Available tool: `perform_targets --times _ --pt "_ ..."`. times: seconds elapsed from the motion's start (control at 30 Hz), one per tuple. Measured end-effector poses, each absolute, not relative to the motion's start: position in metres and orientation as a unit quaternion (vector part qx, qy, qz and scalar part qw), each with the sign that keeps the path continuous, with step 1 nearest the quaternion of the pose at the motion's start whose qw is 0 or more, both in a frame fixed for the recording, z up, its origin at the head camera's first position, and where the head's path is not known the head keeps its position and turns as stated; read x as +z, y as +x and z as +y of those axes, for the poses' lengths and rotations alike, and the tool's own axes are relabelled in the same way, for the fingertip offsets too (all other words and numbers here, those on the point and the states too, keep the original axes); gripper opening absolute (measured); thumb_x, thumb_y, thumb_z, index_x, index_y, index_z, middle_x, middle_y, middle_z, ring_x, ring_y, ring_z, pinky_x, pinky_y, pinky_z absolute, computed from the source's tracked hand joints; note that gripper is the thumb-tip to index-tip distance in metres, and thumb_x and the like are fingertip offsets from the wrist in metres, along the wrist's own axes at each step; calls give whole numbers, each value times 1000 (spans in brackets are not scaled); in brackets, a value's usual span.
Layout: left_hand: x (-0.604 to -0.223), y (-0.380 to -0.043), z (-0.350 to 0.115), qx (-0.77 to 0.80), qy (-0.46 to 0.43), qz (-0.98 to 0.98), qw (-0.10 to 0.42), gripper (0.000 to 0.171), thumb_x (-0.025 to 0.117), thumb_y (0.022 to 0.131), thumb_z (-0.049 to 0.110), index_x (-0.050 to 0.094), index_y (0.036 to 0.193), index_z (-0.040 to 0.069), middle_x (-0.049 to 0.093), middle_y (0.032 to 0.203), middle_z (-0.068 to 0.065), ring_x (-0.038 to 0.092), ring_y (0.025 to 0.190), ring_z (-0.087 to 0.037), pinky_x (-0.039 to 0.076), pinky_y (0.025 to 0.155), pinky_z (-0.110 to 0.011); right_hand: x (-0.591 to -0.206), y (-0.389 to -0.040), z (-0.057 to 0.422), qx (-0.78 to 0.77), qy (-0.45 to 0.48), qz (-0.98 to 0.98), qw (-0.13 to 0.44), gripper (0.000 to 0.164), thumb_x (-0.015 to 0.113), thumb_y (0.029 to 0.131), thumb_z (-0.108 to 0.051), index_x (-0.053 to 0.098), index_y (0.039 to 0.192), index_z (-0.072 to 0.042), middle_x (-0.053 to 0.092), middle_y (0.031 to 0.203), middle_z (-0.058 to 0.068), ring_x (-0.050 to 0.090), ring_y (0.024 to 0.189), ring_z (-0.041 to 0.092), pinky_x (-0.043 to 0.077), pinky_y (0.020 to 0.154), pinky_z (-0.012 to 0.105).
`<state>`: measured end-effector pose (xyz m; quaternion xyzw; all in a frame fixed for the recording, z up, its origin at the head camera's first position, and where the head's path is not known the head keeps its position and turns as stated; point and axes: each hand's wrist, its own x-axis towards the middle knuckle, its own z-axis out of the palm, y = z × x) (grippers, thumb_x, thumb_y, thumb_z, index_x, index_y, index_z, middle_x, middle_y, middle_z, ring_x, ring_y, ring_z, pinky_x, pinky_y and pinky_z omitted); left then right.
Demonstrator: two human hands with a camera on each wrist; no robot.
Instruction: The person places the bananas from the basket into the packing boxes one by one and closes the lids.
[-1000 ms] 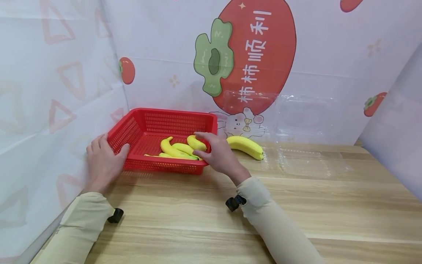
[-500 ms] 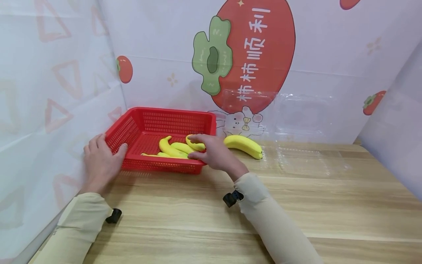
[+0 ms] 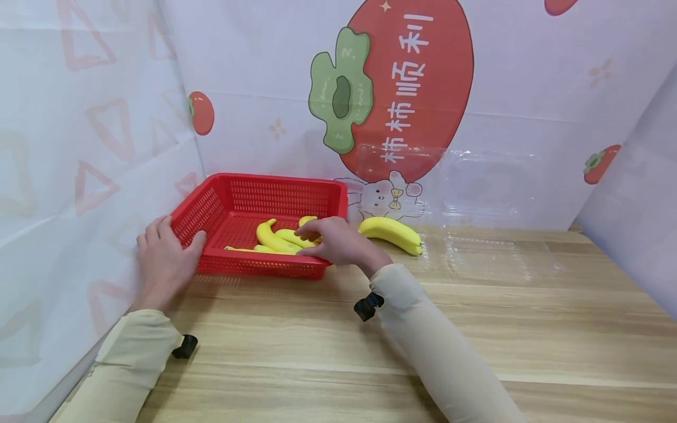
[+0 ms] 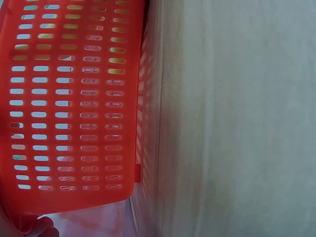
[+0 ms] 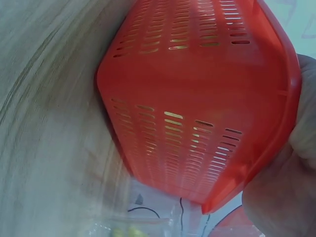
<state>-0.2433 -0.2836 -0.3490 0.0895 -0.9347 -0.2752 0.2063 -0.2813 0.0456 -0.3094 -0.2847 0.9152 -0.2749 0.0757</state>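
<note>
In the head view, a red perforated plastic basket [image 3: 280, 191] stands against the back left corner. Several yellow bananas [image 3: 270, 237] lie inside, toward its front right. My left hand [image 3: 168, 258] holds the basket's left rim, thumb on the inner side; its fingertips [image 4: 43, 228] show under the rim in the left wrist view. My right hand [image 3: 341, 239] reaches over the right rim into the basket. Its fingers and thumb are spread apart over the bananas, and it covers part of the pile. Seen from the right wrist, that hand hangs over the basket's edge.
One banana [image 3: 391, 232] lies on the wooden table [image 3: 296, 335] to the right of the basket. A clear plastic clamshell box [image 3: 489, 182] stands unfolded behind and beside it. White printed sheets [image 3: 254, 111] wall off the left, back and right.
My right hand has shifted left and lower into the basket, off the rearmost banana toward the middle of the pile. My left hand has stayed at the rim.
</note>
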Motion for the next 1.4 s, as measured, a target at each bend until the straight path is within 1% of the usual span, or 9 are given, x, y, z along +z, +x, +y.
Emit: perform_targets --times 0.1,0.27,0.33,0.47,0.53,0.67,0.93,1.13,1.4 --pt "-349 -243 -283 -278 90 -934 206 81 51 103 42 28 158 -13 33 157 -38 30 136 -52 34 106 -67 -310 -284 43 -274 -289 914 82 50 80 95 -33 69 142 -18 76 132 2 68 123 21 58 107 38" --pt "-349 -242 -282 -280 92 -933 208 80 50 103 41 28 157 -13 33 157 -37 30 136 -51 33 106 -66 -310 -285 39 -245 -295 920 80 48 76 97 -40 71 140 -20 78 126 -2 67 117 16 57 103 36" --pt "-348 -242 -282 -280 91 -933 209 80 51 103 41 28 157 -13 33 157 -37 30 136 -52 33 106 -66 -309 -285 38 -230 -299 923 77 47 75 97 -41 71 140 -21 78 123 -3 67 115 16 54 104 38" --pt "-349 -242 -282 -276 91 -934 209 80 51 103 42 28 157 -14 33 157 -38 30 136 -52 33 106 -67 -307 -283 36 -219 -299 926 75 43 74 98 -41 73 137 -24 80 119 -6 66 113 14 45 112 43" --pt "-349 -242 -282 -274 92 -934 208 81 51 103 42 28 157 -14 33 157 -38 30 136 -52 34 106 -67 -306 -283 35 -217 -297 927 77 42 75 97 -41 73 137 -26 80 117 -8 66 112 12 42 113 44" --pt "-349 -242 -282 -272 95 -935 205 81 51 103 41 27 158 -13 32 157 -38 30 137 -52 34 106 -67 -307 -284 35 -219 -295 926 86 43 75 97 -41 73 138 -28 78 117 -11 64 109 10 45 109 39" --pt "-350 -243 -282 -272 93 -934 211 80 51 103 41 28 157 -14 32 157 -38 30 136 -52 33 106 -67 -307 -288 32 -206 -303 925 104 41 75 98 -39 73 137 -29 76 124 -10 64 109 10 56 97 29" --pt "-350 -243 -283 -270 96 -935 207 80 52 102 40 28 157 -14 32 157 -38 30 136 -52 35 105 -68 -306 -290 26 -195 -304 925 120 39 73 99 -41 74 136 -31 76 122 -9 64 108 10 55 95 30" --pt "-348 -242 -282 -268 92 -936 210 80 51 102 41 29 156 -14 33 156 -38 31 136 -53 35 105 -68 -302 -292 21 -179 -299 929 125 36 74 98 -41 76 133 -30 76 120 -9 64 106 10 55 92 29"
